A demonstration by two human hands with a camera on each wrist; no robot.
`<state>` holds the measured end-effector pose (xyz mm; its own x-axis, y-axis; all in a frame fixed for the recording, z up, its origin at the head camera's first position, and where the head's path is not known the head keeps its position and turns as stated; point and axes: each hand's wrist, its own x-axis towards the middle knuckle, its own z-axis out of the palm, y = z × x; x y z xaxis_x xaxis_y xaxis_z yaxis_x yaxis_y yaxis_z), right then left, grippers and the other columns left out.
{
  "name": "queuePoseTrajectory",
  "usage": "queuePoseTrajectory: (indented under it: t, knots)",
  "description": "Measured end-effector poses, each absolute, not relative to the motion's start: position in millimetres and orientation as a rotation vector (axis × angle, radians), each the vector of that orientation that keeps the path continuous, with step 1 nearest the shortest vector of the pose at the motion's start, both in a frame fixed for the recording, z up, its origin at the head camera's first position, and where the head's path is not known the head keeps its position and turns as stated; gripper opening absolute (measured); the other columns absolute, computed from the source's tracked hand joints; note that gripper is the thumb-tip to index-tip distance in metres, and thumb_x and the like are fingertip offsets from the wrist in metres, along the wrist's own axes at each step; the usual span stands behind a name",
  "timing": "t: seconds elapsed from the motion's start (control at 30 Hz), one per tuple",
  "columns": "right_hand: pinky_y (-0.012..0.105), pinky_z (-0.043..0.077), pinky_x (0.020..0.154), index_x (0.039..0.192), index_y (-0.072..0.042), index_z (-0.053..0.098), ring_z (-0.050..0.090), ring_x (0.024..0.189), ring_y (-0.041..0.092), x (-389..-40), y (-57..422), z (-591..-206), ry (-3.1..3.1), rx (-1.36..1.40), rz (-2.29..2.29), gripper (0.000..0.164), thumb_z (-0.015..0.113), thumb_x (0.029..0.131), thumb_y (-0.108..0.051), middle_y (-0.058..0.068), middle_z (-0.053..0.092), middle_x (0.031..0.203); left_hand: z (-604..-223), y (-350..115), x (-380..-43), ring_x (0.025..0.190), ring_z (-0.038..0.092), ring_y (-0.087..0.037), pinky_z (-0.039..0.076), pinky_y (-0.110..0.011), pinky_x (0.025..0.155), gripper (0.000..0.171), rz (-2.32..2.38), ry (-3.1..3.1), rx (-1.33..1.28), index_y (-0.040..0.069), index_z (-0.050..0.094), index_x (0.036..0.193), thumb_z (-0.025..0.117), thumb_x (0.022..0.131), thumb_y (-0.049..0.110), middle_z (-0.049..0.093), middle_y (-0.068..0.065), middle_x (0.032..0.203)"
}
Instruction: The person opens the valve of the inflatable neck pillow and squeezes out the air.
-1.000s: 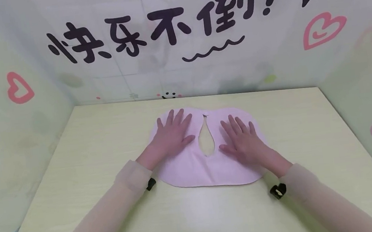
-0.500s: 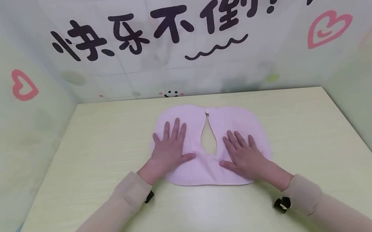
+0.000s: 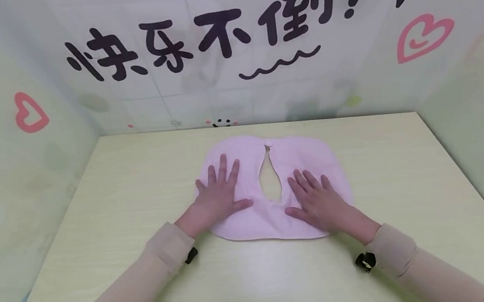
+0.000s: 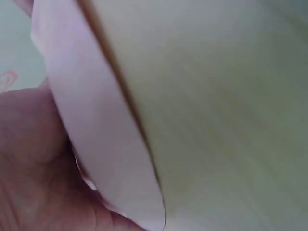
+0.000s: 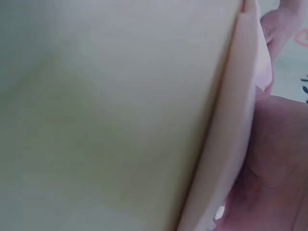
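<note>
A pink baby bib [image 3: 272, 222] lies spread on the table, with a teardrop neck opening in its middle and a round fastener at the top, where its two ends meet. My left hand [image 3: 216, 196] rests flat on the bib's left half, fingers spread and straight. On the right half lies my right hand [image 3: 320, 204], palm down, its fingers straight and the thumb toward the opening. Both wrist views show the bib's near edge close up, the left bib edge [image 4: 101, 110] and the right bib edge [image 5: 231, 125], with a palm beside each.
The pale wooden table [image 3: 256, 279] surrounds the bib. Behind it rises a printed wall cloth [image 3: 129, 109] with black lettering and pink hearts, and similar cloth stands at both sides. A dark wrist device [image 3: 365, 261] shows under the right sleeve.
Both hands have slid nearer to me over the bib, mostly in the first half second. The left hand has also shifted a little left. The fastener at the top now shows more plainly.
</note>
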<state>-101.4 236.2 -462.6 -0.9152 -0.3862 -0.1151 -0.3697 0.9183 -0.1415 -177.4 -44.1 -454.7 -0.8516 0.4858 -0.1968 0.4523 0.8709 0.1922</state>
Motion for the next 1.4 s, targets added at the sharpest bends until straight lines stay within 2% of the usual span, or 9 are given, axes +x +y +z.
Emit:
queuePoseTrajectory:
  t: [0.27, 0.5, 0.6, 0.73, 0.87, 1.0, 1.1, 1.2, 1.4]
  knots:
    - [0.069, 0.016, 0.116, 0.159, 0.007, 0.02, 0.017, 0.15, 0.051, -134.7, 271.0, -438.2, 2.983, -0.338, -0.467, 0.08, 0.049, 0.107, -0.047, 0.03, 0.017, 0.165, -433.5, -70.7, -214.0, 0.146, 0.022, -0.055, 0.028, -0.067, 0.113, 0.095, 0.698, 2.739, 0.68, -0.002, 0.005, 0.163, 0.051, 0.103, 0.056, -0.006, -0.03, 0.167]
    - [0.063, 0.032, 0.112, 0.156, 0.014, 0.013, 0.033, 0.139, 0.057, -162.7, 307.5, -427.3, 2.853, 0.105, -0.978, 0.077, 0.052, 0.107, -0.031, 0.041, 0.027, 0.155, -429.8, -84.7, -250.9, 0.139, 0.041, -0.047, 0.036, -0.055, 0.114, 0.073, 1.081, 2.681, 0.323, -0.007, 0.024, 0.157, 0.055, 0.105, 0.034, 0.034, -0.034, 0.153]
    - [0.062, 0.038, 0.109, 0.156, 0.015, 0.01, 0.036, 0.138, 0.056, -168.4, 316.1, -425.4, 2.771, 0.206, -1.064, 0.077, 0.049, 0.107, -0.031, 0.04, 0.025, 0.157, -427.7, -85.2, -260.4, 0.127, 0.052, -0.043, 0.049, -0.051, 0.101, 0.067, 1.178, 2.629, 0.173, -0.006, 0.028, 0.156, 0.056, 0.104, 0.027, 0.042, -0.031, 0.15]
    - [0.06, 0.038, 0.11, 0.156, 0.015, 0.01, 0.038, 0.138, 0.053, -175.4, 321.7, -423.9, 2.679, 0.289, -1.126, 0.078, 0.047, 0.107, -0.033, 0.039, 0.026, 0.156, -428.5, -82.4, -267.0, 0.09, 0.065, -0.028, 0.06, -0.038, 0.073, 0.062, 1.283, 2.534, 0.01, -0.004, 0.033, 0.153, 0.056, 0.103, 0.024, 0.05, -0.026, 0.14]
    - [0.056, 0.039, 0.111, 0.156, 0.015, 0.012, 0.042, 0.137, 0.049, -180.8, 324.9, -424.8, 2.546, 0.356, -1.238, 0.076, 0.048, 0.107, -0.031, 0.038, 0.027, 0.156, -433.5, -74.6, -269.4, 0.059, 0.058, -0.016, 0.054, -0.028, 0.055, 0.062, 1.289, 2.472, -0.093, -0.003, 0.036, 0.151, 0.055, 0.103, 0.031, 0.063, -0.02, 0.108]
    - [0.049, 0.046, 0.105, 0.155, 0.014, 0.022, 0.049, 0.131, 0.041, -180.3, 324.2, -426.8, 2.473, 0.409, -1.286, 0.072, 0.048, 0.107, -0.032, 0.036, 0.031, 0.155, -434.9, -65.9, -271.0, 0.053, 0.051, -0.013, 0.045, -0.026, 0.049, 0.058, 1.234, 2.462, -0.123, -0.004, 0.047, 0.143, 0.053, 0.103, 0.038, 0.06, -0.009, 0.077]
    - [0.047, 0.048, 0.103, 0.153, 0.015, 0.028, 0.051, 0.129, 0.04, -179.6, 323.5, -428.7, 2.489, 0.43, -1.291, 0.068, 0.048, 0.107, -0.03, 0.035, 0.034, 0.155, -436.9, -62.4, -274.5, 0.053, 0.045, -0.013, 0.04, -0.027, 0.049, 0.045, 1.218, 2.434, -0.148, -0.002, 0.06, 0.117, 0.053, 0.103, 0.04, 0.052, -0.003, 0.067]
    - [0.046, 0.047, 0.102, 0.151, 0.016, 0.032, 0.05, 0.127, 0.039, -179.9, 322.4, -431.3, 2.52, 0.438, -1.288, 0.064, 0.049, 0.107, -0.028, 0.034, 0.037, 0.154, -440.0, -61.8, -276.1, 0.051, 0.04, -0.013, 0.035, -0.026, 0.048, 0.04, 1.236, 2.376, -0.194, 0.006, 0.054, 0.083, 0.054, 0.103, 0.041, 0.044, 0.001, 0.06]
    - [0.047, 0.046, 0.102, 0.145, 0.014, 0.045, 0.05, 0.124, 0.039, -180.4, 320.5, -436.5, 2.584, 0.434, -1.282, 0.056, 0.048, 0.107, -0.027, 0.033, 0.045, 0.147, -441.6, -64.4, -273.8, 0.047, 0.036, -0.01, 0.032, -0.025, 0.046, 0.041, 1.286, 2.28, -0.219, 0.013, 0.044, 0.072, 0.055, 0.105, 0.034, 0.039, 0.005, 0.054]
